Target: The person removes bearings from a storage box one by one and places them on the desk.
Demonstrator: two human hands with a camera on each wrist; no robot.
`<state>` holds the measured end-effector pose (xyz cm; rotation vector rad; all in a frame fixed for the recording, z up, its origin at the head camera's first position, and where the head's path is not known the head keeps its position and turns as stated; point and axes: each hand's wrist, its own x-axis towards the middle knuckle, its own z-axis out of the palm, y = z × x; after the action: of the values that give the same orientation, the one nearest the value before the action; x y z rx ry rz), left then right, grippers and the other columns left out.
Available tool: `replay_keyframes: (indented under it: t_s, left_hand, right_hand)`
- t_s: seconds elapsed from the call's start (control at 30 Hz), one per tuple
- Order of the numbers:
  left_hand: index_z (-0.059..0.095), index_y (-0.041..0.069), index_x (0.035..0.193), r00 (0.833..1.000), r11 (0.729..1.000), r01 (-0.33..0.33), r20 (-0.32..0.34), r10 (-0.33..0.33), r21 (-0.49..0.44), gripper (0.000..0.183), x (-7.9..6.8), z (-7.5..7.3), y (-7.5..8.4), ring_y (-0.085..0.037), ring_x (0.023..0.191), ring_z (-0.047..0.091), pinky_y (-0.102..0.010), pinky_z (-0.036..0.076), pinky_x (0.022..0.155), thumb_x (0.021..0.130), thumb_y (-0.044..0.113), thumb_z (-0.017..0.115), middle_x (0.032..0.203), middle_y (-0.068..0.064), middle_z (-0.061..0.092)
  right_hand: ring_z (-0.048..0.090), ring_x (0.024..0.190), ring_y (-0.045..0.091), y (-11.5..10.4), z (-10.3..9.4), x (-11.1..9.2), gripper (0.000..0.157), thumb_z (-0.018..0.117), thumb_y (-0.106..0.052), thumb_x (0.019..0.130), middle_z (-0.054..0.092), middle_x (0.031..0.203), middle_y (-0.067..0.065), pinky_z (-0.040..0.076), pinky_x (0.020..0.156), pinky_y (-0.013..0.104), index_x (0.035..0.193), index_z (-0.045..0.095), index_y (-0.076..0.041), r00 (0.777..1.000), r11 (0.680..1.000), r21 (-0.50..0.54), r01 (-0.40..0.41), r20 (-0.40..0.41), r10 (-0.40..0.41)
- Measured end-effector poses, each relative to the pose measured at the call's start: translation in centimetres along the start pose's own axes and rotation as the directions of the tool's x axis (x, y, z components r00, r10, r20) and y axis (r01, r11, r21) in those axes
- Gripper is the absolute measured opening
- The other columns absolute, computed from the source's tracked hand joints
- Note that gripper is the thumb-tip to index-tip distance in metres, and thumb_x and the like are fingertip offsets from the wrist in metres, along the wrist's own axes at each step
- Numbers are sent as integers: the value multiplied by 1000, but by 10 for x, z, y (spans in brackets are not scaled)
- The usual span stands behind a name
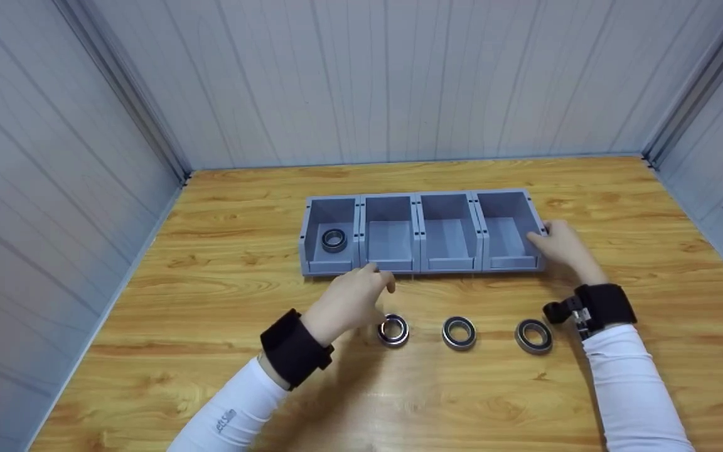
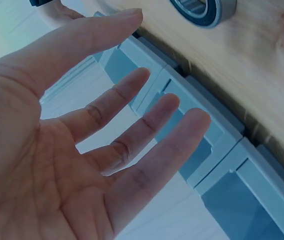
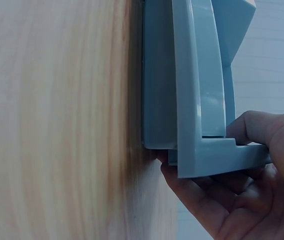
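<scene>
My left hand hovers just above and left of a bearing, its fingers spread and slightly bent with nothing between them. In the left wrist view the palm and fingers stand apart from the bearing. My right hand grips the right side wall of the rightmost grey bin. The right wrist view shows the thumb inside that bin's wall and the fingers under and outside it. Another bearing lies in the leftmost bin.
Two more bearings, a middle one and a right one, lie flat on the wooden table. The bins stand joined in a row; the two middle ones hold nothing. Pale panel walls enclose the table at back and sides.
</scene>
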<state>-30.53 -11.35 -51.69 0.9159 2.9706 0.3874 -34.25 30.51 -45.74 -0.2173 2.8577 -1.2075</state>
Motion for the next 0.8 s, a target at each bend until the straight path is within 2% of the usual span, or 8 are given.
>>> replay_keyframes:
  t_s: [0.13, 0.33, 0.57, 0.67, 0.8]
  left_hand:
    - [74, 22, 120, 1000, 1000, 13, -4, -13, 20, 54, -1, -15, 4, -28, 97, 70, -51, 60, 76, 73, 28, 100, 113, -2, 67]
    - [74, 13, 115, 999, 999, 37, -3, -37, 25, 47, -15, -62, 32, -30, 96, 70, -56, 61, 79, 77, 18, 101, 109, -7, 66]
    - [74, 0, 117, 997, 995, 80, 3, -80, -65, 38, -36, -118, 66, -36, 100, 72, -51, 63, 88, 84, 3, 94, 114, -17, 70]
    - [74, -2, 118, 995, 992, 96, -11, -97, -76, 36, -39, -129, 69, -38, 102, 72, -51, 63, 89, 86, 0, 92, 116, -19, 70]
    - [74, -2, 118, 992, 991, 117, -34, -119, -66, 36, -39, -134, 64, -39, 105, 72, -52, 62, 91, 86, 2, 92, 116, -19, 71]
  right_hand:
    - [47, 60, 10, 1, 0, 0, 41, 56, -9, 109, 55, 73, 1, 41, 59, 23, 130, 60, 27, 1000, 1000, 3, 13, -5, -13]
    - [48, 60, 8, 1, 0, 0, 43, 56, -9, 109, 57, 73, 0, 43, 59, 22, 132, 58, 28, 1000, 1000, 16, 5, 4, -5]
    - [47, 57, 7, 2, -1, 1, 41, 54, -9, 109, 54, 69, -3, 43, 57, 22, 131, 58, 26, 999, 1000, 19, -13, 32, 12]
    - [47, 58, 8, 2, -1, 2, 41, 54, -9, 110, 53, 69, -2, 42, 57, 22, 131, 58, 25, 999, 1000, 22, -21, 40, 20]
    - [47, 60, 9, 2, 0, 2, 42, 53, -9, 110, 53, 71, -1, 43, 57, 23, 132, 57, 26, 999, 999, 29, -31, 41, 30]
